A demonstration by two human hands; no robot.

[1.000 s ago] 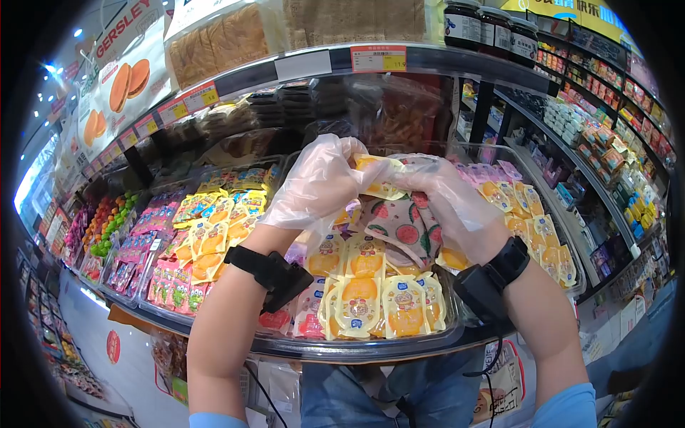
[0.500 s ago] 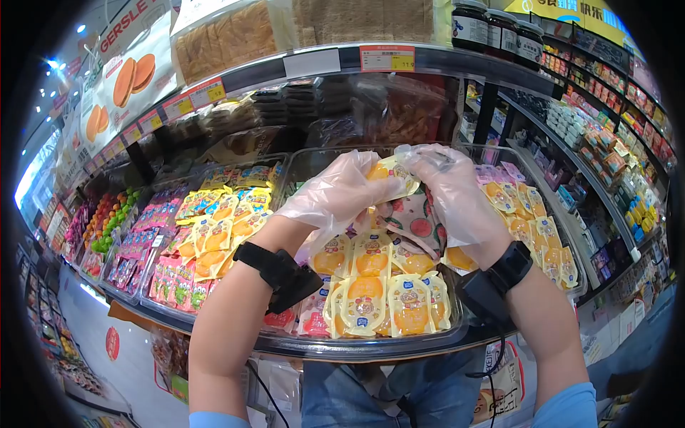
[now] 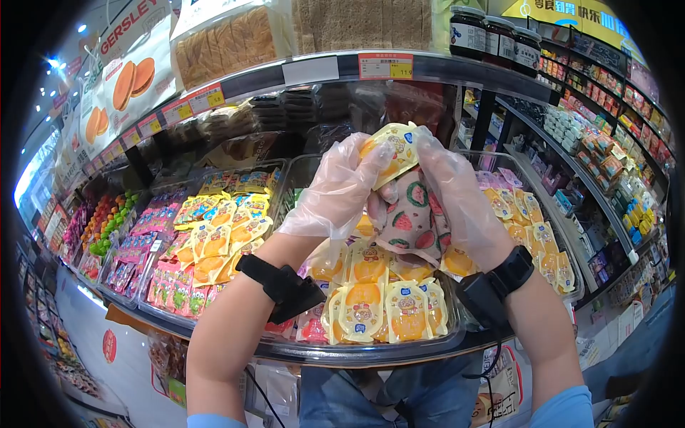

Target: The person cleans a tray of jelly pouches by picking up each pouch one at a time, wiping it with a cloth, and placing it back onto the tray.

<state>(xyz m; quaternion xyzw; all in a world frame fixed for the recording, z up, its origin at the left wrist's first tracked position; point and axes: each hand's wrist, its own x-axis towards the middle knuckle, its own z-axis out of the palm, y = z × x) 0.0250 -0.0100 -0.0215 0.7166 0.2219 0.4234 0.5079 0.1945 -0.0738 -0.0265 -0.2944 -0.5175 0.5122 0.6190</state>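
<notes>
Above the snack bins, my left hand (image 3: 337, 187) and my right hand (image 3: 460, 196), both in clear plastic gloves, hold one yellow snack packet (image 3: 397, 148) between them. My left fingers pinch its left side; my right fingers grip its upper right corner. A cloth with a watermelon print (image 3: 415, 221) hangs below the packet against my right palm, and seems to be held by that hand too. Under the hands, a clear plastic tray (image 3: 457, 329) holds rows of similar yellow packets (image 3: 408, 308), most of them standing face up.
Bins of pink packets (image 3: 175, 289) and yellow packets (image 3: 217, 242) lie to the left. Overhead runs a shelf edge with price tags (image 3: 385, 66), bearing bread loaves (image 3: 227, 50) and dark jars (image 3: 467, 34). Stocked shelves (image 3: 592, 153) stand at the right.
Both hands have lifted the packet slightly and tilted it, so more of its front shows. More of the watermelon cloth is visible beneath it. The view has shifted slightly.
</notes>
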